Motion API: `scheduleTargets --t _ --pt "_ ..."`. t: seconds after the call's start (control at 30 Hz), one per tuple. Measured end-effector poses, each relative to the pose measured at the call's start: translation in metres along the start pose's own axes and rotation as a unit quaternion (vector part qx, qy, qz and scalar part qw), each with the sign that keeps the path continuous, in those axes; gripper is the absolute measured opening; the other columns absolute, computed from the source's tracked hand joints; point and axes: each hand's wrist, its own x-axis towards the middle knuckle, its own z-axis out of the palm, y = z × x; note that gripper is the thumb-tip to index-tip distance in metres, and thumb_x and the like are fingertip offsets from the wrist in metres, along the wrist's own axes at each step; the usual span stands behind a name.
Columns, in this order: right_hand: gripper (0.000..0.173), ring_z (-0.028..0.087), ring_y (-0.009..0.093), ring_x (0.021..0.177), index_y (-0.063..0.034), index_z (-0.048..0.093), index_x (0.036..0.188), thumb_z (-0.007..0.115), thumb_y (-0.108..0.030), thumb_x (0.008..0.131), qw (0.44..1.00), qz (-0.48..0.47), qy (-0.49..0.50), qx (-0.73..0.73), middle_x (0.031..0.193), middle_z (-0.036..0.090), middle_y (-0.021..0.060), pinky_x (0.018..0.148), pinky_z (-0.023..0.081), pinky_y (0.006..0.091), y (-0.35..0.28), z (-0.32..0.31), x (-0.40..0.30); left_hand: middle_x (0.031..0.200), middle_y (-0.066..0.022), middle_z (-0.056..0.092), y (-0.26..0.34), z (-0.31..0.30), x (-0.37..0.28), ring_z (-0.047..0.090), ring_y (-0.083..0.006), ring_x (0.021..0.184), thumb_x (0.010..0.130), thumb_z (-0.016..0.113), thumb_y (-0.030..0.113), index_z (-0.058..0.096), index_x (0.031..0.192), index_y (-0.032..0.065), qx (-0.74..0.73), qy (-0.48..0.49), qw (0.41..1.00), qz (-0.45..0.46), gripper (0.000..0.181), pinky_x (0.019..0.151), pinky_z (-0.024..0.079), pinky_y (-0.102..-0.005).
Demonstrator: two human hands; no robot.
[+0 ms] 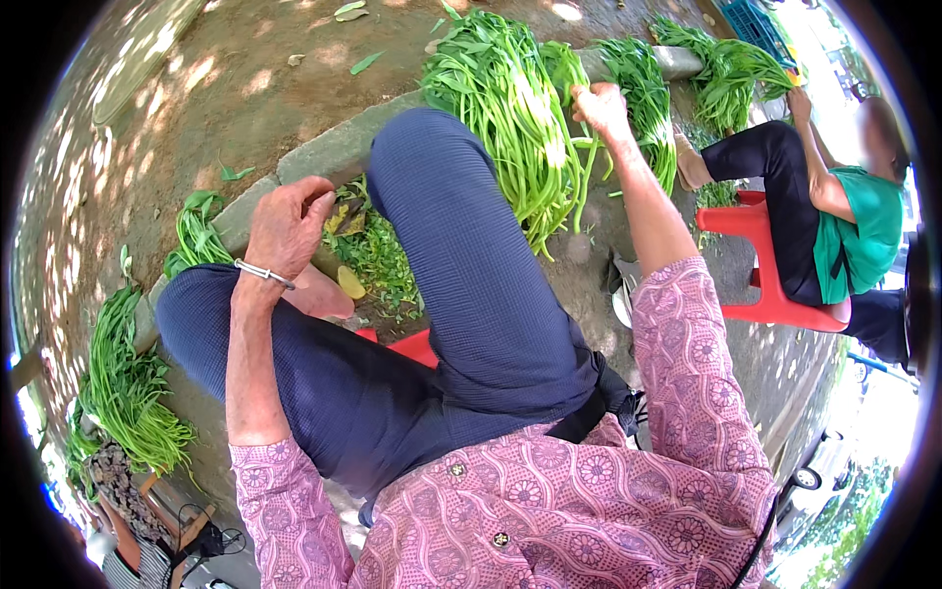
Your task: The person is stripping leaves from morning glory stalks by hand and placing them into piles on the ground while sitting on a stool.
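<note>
My right hand (pixel 605 110) grips a small bunch of leafy green stems (pixel 565 68), probably water spinach. Stems hang below the fist beside a large heap of the same greens (pixel 508 110), which lies just past my raised right knee. To the other side of that hand rests another bundle of greens (pixel 642 96). Above my left knee, my left hand (pixel 288 224) has its fingers curled in, with a metal bangle at the wrist. Nothing shows in it, though its palm is hidden. A smaller bunch (pixel 197 234) lies past that knee.
A low stone curb (pixel 338 143) runs in front of me. Loose leaves (pixel 375 258) litter the ground between my legs. At right, a person (pixel 857 213) on a red plastic stool (pixel 765 258) handles greens (pixel 736 77) near a blue crate (pixel 758 29). More greens (pixel 132 383) lie at left.
</note>
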Motion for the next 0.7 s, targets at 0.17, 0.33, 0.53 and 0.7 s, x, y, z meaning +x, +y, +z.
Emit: scheduleTargets --t 0.17,0.33,0.53,0.7 --pt "0.04 0.062 0.014 0.058 -0.0006 0.065 0.074 0.061 -0.04 0.077 0.978 -0.181 -0.04 0.097 0.059 0.064 0.0068 0.062 0.048 0.0278 -0.103 -0.036 -0.016 0.077 -0.0047 0.063 0.012 -0.004 0.006 0.059 -0.0105 0.066 0.089 0.054 0.017 0.062 0.099 -0.0019 -0.164 0.032 0.985 -0.039 0.023 0.062 0.049 -0.0234" --pt "0.029 0.055 0.008 0.056 0.0001 0.064 0.076 0.058 -0.027 0.083 0.927 -0.346 -0.08 0.118 0.062 0.061 0.0032 0.055 0.043 0.0245 -0.233 -0.049 -0.068 0.08 -0.0053 0.064 0.003 -0.014 0.015 0.062 -0.0118 0.067 0.09 0.055 0.021 0.063 0.1 -0.0001 -0.33 0.079 0.939 -0.048 0.025 0.062 0.049 -0.0235" --pt "0.037 0.059 0.009 0.056 -0.0027 0.066 0.077 0.061 -0.039 0.083 0.885 -0.38 -0.192 0.187 0.061 0.063 0.005 0.057 0.048 0.0244 -0.305 0.016 -0.104 0.082 -0.0083 0.066 0.004 -0.027 0.019 0.064 -0.0143 0.069 0.09 0.055 0.023 0.064 0.097 0.0001 -0.475 0.184 0.86 -0.043 0.025 0.06 0.05 -0.0246" --pt "0.035 0.056 0.008 0.054 -0.0003 0.065 0.077 0.06 -0.034 0.084 0.875 -0.324 -0.298 0.203 0.065 0.062 0.0053 0.052 0.046 0.0241 -0.303 0.055 -0.162 0.081 -0.0083 0.066 -0.005 -0.033 0.013 0.063 -0.0139 0.068 0.09 0.056 0.021 0.066 0.094 0.0003 -0.507 0.235 0.828 -0.028 0.023 0.058 0.049 -0.0234"
